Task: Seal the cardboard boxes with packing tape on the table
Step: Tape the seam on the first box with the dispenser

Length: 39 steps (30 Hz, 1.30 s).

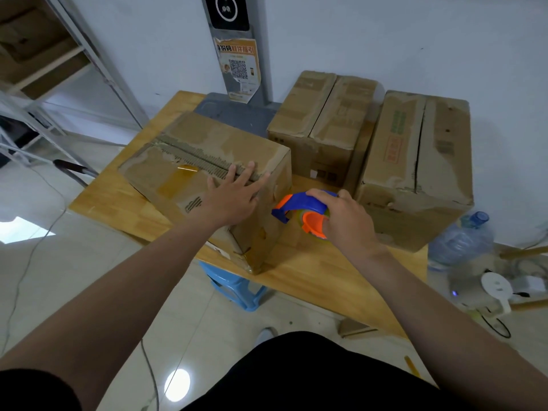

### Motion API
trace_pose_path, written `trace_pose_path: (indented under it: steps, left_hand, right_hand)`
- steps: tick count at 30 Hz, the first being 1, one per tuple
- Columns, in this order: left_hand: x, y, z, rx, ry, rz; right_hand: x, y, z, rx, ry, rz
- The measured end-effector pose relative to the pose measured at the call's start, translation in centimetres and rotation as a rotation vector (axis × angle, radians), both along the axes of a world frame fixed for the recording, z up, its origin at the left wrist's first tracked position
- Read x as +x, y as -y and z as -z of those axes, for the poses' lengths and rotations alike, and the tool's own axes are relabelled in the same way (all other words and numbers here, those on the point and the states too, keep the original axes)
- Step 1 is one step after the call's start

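Left hand (229, 197) lay flat, fingers spread, on top of the nearest cardboard box (207, 173) at the wooden worktop's (311, 268) front edge. Right hand (345, 223) gripped a blue-orange tape dispenser (302, 210) just beside that box's right end. Two more boxes (323, 126) (415, 170) stood behind.

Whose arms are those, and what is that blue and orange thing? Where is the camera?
The camera sits on a person's head and looks down, so the arms are that person's own. The left hand lies flat on a worn brown cardboard box on the light wooden table. The right hand has its fingers curled round a blue and orange plastic tape dispenser, beside that box. Two more brown cardboard boxes stand behind, near the wall.
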State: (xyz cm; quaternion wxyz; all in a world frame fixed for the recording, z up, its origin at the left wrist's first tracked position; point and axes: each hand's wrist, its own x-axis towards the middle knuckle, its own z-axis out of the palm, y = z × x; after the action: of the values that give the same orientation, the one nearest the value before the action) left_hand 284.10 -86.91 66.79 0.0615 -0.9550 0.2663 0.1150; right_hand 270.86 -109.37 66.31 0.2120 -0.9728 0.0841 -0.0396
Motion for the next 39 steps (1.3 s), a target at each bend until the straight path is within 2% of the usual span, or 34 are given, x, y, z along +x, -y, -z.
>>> trace_pose_path:
  steps: [11, 16, 21, 24, 28, 35, 39]
  left_hand:
    - [-0.7, 1.1, -0.7, 0.011, -0.049, -0.058]
    - [-1.1, 1.1, -2.2, -0.019, -0.14, -0.114]
    - [-1.3, 1.7, -2.1, -0.023, -0.117, -0.143]
    - [-1.2, 1.8, -1.5, -0.035, -0.104, -0.171]
    - [-1.2, 1.9, -1.1, -0.027, -0.08, -0.179]
    - [-1.1, 1.8, -1.1, -0.048, -0.097, -0.187]
    - [-0.9, 1.8, -0.7, -0.046, -0.056, -0.173]
  right_hand:
    - [-0.2, 0.7, -0.1, 0.036, -0.046, 0.029]
    - [-0.5, 2.2, 2.0, -0.124, -0.229, 0.052]
    - [-3.3, 6.4, 5.9, -0.01, -0.441, 0.111]
    - [-3.3, 7.4, 7.0, 0.176, -0.473, 0.112]
    - [-2.7, 8.2, 9.3, 0.429, -0.572, 0.231]
    - [-1.8, 9.0, 14.0, 0.529, -0.716, 0.339]
    - [-1.2, 8.8, 15.2, 0.53, -0.771, 0.317]
